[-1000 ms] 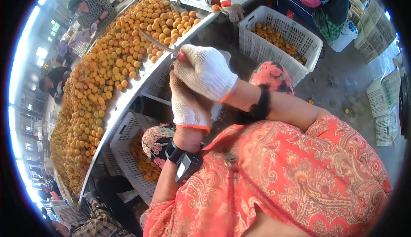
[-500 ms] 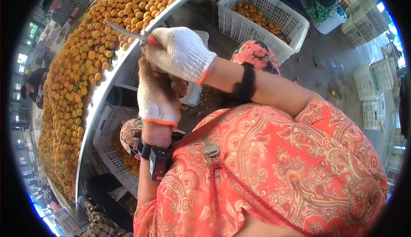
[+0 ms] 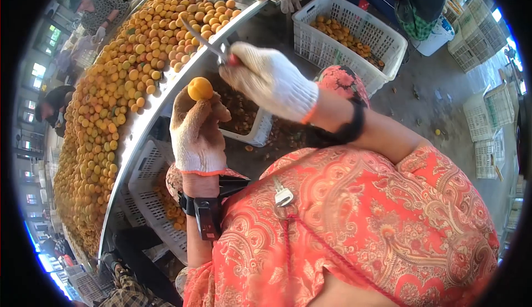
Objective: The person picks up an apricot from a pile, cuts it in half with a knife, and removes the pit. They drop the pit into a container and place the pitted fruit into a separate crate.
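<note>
An orange-yellow apricot (image 3: 200, 88) sits at the fingertips of my left hand (image 3: 197, 129), which wears a stained white knit glove and is closed on the fruit. My right hand (image 3: 269, 79), gloved the same way, grips a knife (image 3: 200, 36) by its red handle. The blade points up and left, over the edge of the table, apart from the apricot. Many more apricots (image 3: 127, 68) lie heaped on the long metal-edged table to the left. Below my hands stands a white bin (image 3: 259, 128) with dark, small pieces in it.
A white crate (image 3: 354, 35) with cut apricots stands ahead on the right. Another crate (image 3: 147, 179) with cut fruit is beside my left knee. Stacked crates (image 3: 482, 107) line the far right. Other people sit across the table and beyond the front crate.
My right hand with the knife has moved right, away from my left hand. The apricot in my left hand has come into view, and the left hand has turned upright.
</note>
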`<state>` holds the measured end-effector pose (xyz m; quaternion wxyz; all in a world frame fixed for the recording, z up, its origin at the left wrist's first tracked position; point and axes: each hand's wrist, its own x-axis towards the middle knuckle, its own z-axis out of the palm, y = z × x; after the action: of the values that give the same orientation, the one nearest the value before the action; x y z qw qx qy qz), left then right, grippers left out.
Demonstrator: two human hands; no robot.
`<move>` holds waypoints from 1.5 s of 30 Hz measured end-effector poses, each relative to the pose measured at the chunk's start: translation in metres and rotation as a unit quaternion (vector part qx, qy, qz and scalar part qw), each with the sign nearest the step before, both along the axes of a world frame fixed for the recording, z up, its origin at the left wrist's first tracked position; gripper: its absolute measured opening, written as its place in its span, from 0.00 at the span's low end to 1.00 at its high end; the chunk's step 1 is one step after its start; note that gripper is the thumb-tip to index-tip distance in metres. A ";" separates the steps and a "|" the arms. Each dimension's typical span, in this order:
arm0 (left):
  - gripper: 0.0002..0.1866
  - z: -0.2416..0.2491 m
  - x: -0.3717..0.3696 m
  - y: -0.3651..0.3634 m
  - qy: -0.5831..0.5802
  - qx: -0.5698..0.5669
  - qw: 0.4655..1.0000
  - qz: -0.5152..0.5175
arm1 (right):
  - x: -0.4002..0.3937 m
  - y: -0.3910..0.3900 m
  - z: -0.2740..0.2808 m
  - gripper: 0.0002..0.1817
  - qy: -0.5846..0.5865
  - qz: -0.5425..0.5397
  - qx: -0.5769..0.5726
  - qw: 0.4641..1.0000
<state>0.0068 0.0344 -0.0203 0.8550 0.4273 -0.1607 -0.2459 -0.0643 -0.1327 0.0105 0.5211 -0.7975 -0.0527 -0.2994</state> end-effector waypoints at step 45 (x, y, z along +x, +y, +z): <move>0.18 0.030 -0.006 -0.004 -0.081 -0.002 0.996 0.047 | -0.020 0.018 -0.008 0.16 0.111 0.081 -0.040 0.990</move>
<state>0.0005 0.0301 0.0093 0.8507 0.4510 -0.2099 -0.1695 -0.0839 -0.1151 0.0022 0.5139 -0.8392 -0.0702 -0.1634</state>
